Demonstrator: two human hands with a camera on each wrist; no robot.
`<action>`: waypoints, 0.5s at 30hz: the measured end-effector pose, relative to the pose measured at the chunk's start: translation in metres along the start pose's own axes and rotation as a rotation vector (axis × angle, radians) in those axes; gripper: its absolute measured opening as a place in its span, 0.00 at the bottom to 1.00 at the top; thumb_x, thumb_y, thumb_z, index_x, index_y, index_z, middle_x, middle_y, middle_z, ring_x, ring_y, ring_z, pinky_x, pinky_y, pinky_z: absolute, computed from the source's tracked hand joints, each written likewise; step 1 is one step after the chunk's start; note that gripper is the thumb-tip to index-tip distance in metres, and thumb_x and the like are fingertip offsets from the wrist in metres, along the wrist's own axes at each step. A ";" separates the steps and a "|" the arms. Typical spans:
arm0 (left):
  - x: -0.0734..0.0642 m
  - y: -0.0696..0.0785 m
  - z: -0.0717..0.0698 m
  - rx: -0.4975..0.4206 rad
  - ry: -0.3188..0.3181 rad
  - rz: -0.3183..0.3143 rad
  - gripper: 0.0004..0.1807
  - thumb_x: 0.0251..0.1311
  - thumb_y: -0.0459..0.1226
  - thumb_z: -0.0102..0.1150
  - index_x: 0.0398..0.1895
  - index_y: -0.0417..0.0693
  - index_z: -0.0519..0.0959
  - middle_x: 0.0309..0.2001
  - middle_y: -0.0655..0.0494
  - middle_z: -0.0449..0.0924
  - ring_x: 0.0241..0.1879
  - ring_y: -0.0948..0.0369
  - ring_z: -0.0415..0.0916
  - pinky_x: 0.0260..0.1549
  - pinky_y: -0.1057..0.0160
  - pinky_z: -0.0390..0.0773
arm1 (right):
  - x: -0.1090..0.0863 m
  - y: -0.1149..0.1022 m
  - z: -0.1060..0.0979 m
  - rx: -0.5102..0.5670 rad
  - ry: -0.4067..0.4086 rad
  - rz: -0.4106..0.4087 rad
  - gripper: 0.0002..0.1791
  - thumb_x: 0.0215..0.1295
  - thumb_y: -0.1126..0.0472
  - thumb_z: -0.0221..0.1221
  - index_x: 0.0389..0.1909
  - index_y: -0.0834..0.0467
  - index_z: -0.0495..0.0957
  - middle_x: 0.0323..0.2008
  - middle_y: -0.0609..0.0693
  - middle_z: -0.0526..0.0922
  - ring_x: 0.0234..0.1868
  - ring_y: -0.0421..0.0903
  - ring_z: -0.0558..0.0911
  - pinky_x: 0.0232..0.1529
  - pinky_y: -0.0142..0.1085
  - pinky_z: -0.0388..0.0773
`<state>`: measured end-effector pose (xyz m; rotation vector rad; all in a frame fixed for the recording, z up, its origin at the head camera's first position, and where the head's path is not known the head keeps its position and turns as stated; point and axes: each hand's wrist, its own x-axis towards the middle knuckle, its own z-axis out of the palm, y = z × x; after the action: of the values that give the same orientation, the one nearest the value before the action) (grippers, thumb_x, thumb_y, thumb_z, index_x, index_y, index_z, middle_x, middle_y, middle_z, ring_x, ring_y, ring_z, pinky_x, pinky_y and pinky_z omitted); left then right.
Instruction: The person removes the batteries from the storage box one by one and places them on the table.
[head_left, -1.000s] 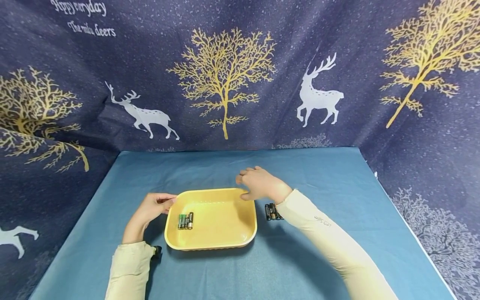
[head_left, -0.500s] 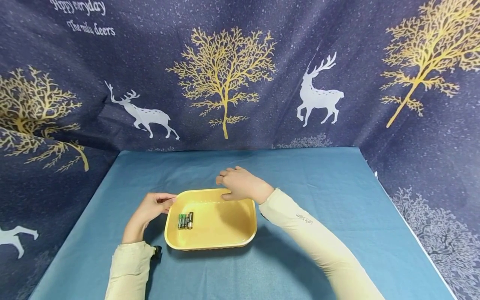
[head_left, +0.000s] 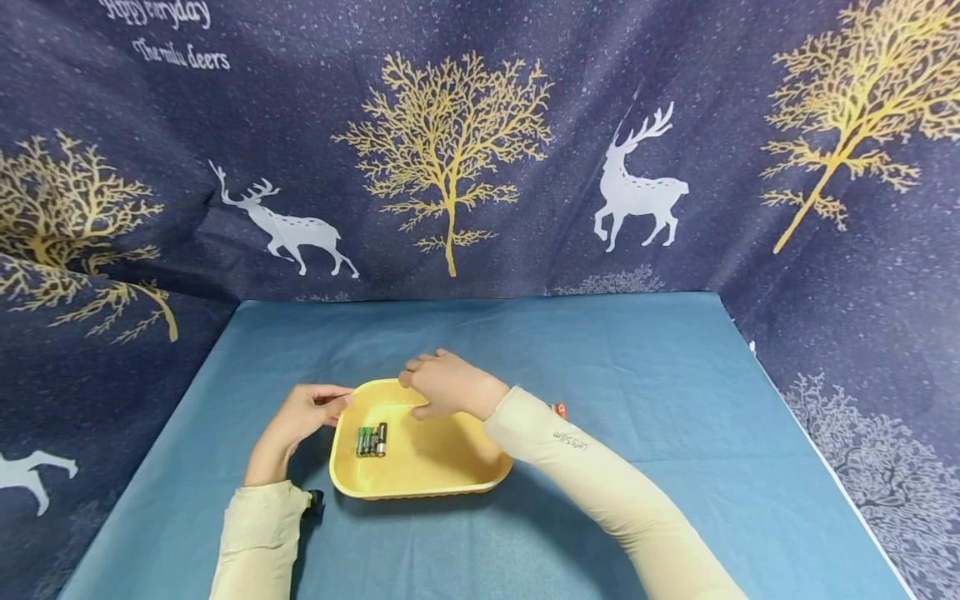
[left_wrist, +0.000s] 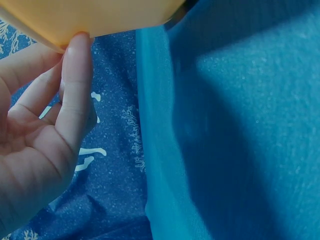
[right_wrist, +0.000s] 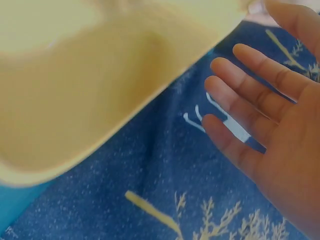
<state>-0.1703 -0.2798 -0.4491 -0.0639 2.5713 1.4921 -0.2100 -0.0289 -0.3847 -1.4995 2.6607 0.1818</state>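
A yellow tray (head_left: 420, 492) sits on the blue cloth, with a row of several small batteries (head_left: 372, 441) side by side in its left part. My left hand (head_left: 306, 414) pinches the tray's left rim between thumb and fingers; the left wrist view shows the thumb (left_wrist: 76, 75) pressed against the yellow edge. Over the tray's far side hovers my right hand (head_left: 452, 385), its fingers spread and slightly bent. In the right wrist view the palm (right_wrist: 295, 145) faces the camera and holds nothing. The right forearm hides part of the tray's right side.
A small red-ended object (head_left: 560, 410) peeks out behind the right sleeve, mostly hidden. A black strap piece (head_left: 315, 503) is at the left cuff. Blue cloth (head_left: 660, 358) covers the table up to a dark curtain (head_left: 525, 250) printed with deer and trees.
My right hand has moved left across the far part of the tray. Its forearm now covers the spot where dark batteries lay right of the tray. The left hand has stayed put.
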 end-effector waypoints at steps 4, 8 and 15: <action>0.000 0.000 0.000 0.008 0.005 0.001 0.17 0.67 0.33 0.56 0.53 0.28 0.77 0.40 0.39 0.83 0.30 0.55 0.83 0.33 0.55 0.85 | 0.009 -0.010 0.003 -0.036 -0.039 -0.006 0.25 0.64 0.42 0.59 0.58 0.50 0.75 0.48 0.43 0.77 0.49 0.42 0.75 0.50 0.37 0.72; 0.000 -0.001 -0.001 0.004 0.005 0.012 0.17 0.67 0.33 0.55 0.53 0.27 0.77 0.40 0.38 0.83 0.30 0.54 0.83 0.33 0.55 0.85 | 0.021 -0.020 0.007 -0.047 -0.076 -0.009 0.27 0.63 0.41 0.60 0.59 0.49 0.74 0.50 0.43 0.77 0.50 0.42 0.75 0.54 0.38 0.73; 0.000 -0.001 -0.001 -0.003 -0.006 0.021 0.18 0.67 0.34 0.56 0.54 0.27 0.76 0.38 0.40 0.83 0.30 0.55 0.83 0.32 0.58 0.85 | 0.038 -0.034 0.025 -0.031 -0.104 -0.019 0.29 0.60 0.39 0.61 0.59 0.49 0.74 0.54 0.43 0.77 0.56 0.41 0.74 0.61 0.42 0.70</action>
<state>-0.1701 -0.2812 -0.4498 -0.0334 2.5732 1.5013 -0.1997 -0.0749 -0.4160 -1.4810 2.5727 0.2933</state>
